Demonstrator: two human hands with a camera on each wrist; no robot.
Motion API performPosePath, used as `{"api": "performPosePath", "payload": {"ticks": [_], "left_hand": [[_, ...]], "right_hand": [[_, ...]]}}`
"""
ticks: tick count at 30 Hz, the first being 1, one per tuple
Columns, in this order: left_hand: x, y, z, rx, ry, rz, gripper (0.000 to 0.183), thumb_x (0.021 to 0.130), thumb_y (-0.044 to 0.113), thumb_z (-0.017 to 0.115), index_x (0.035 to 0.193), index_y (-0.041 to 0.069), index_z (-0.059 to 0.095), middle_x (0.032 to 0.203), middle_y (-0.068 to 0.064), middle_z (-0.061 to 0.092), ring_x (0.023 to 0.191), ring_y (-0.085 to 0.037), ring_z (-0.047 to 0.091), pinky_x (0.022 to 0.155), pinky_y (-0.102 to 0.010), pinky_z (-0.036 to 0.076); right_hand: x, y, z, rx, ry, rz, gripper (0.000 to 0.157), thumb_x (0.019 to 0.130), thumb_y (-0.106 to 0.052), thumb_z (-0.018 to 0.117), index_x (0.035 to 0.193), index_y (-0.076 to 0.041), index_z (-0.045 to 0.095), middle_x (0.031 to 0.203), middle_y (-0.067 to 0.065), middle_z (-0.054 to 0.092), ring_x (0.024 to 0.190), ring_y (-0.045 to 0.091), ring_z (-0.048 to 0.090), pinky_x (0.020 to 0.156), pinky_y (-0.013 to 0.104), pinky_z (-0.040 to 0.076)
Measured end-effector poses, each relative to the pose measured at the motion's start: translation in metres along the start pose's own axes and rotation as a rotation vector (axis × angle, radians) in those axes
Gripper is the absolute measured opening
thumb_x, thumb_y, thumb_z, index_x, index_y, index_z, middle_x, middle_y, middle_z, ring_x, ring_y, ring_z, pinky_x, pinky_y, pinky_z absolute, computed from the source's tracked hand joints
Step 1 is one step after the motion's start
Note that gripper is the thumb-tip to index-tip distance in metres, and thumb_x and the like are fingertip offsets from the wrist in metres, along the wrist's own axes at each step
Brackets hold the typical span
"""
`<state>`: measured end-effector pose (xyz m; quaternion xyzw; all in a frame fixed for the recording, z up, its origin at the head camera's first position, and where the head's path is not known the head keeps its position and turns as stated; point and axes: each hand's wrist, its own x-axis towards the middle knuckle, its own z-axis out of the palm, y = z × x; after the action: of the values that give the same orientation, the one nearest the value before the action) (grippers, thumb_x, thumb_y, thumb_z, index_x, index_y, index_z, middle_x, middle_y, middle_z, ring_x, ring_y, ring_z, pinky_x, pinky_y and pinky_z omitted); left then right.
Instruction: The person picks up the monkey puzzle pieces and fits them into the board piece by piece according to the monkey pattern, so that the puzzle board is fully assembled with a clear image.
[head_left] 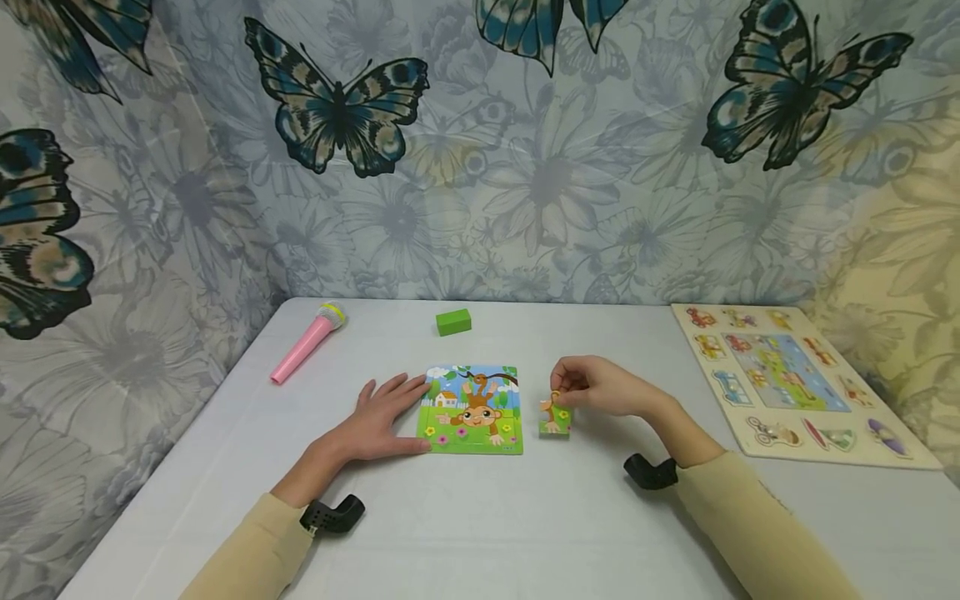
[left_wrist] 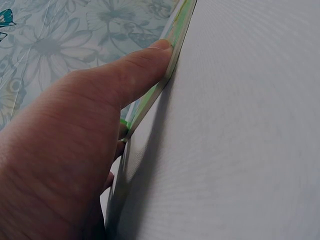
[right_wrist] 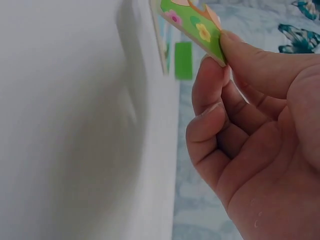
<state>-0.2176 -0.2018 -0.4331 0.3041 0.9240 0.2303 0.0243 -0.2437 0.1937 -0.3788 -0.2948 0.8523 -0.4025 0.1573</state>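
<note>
A square monkey puzzle (head_left: 472, 408) lies flat on the table, with a picture of a house, flowers and a hanging monkey. Along its left side rests my left hand (head_left: 382, 425), fingers spread and thumb at the lower left corner. In the left wrist view the thumb (left_wrist: 145, 65) touches the puzzle's edge. My right hand (head_left: 603, 387) pinches a small puzzle piece (head_left: 555, 418) between thumb and fingers, just right of the puzzle. Green with a yellow and a pink flower, the piece (right_wrist: 192, 25) is held up above the table in the right wrist view.
A green block (head_left: 453, 322) sits behind the puzzle. To the back left lies a pink toy microphone (head_left: 307, 343). A large wooden picture board (head_left: 720, 396) covers the table's right side. Butterfly-patterned cloth (head_left: 540, 183) hangs behind the white table (head_left: 480, 533).
</note>
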Motion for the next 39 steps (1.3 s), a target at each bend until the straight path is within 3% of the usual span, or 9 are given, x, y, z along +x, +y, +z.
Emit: {"api": "performPosePath", "payload": {"ticks": [17,29,39], "left_hand": [[-0.002,0.0,-0.001,0.003,0.003,-0.006,0.091,0.085,0.056,0.073,0.156,0.008,0.04,0.161,-0.009,0.034,0.149,-0.039,0.02,0.109,-0.072,0.002],[-0.001,0.0,0.0,0.002,-0.005,0.001,0.092,0.085,0.056,0.072,0.156,0.007,0.039,0.161,-0.01,0.034,0.149,-0.039,0.02,0.109,-0.072,0.002],[0.001,0.001,-0.002,-0.002,-0.01,-0.004,0.091,0.085,0.055,0.072,0.156,0.007,0.039,0.162,-0.01,0.033,0.15,-0.039,0.02,0.11,-0.072,0.001]], "right_hand": [[0.041,-0.019,0.033,0.046,-0.047,-0.061,0.01,0.093,-0.007,0.072,0.096,-0.005,0.063,0.081,0.001,0.063,0.074,0.018,0.055,0.069,0.03,0.046],[0.049,-0.019,0.052,-0.042,-0.033,-0.062,0.011,0.093,-0.009,0.073,0.095,-0.006,0.063,0.08,-0.002,0.061,0.073,0.013,0.055,0.068,0.028,0.047],[0.049,-0.023,0.055,-0.121,-0.047,-0.102,0.014,0.091,-0.01,0.076,0.099,-0.005,0.064,0.082,-0.003,0.062,0.076,0.011,0.057,0.071,0.028,0.049]]}}
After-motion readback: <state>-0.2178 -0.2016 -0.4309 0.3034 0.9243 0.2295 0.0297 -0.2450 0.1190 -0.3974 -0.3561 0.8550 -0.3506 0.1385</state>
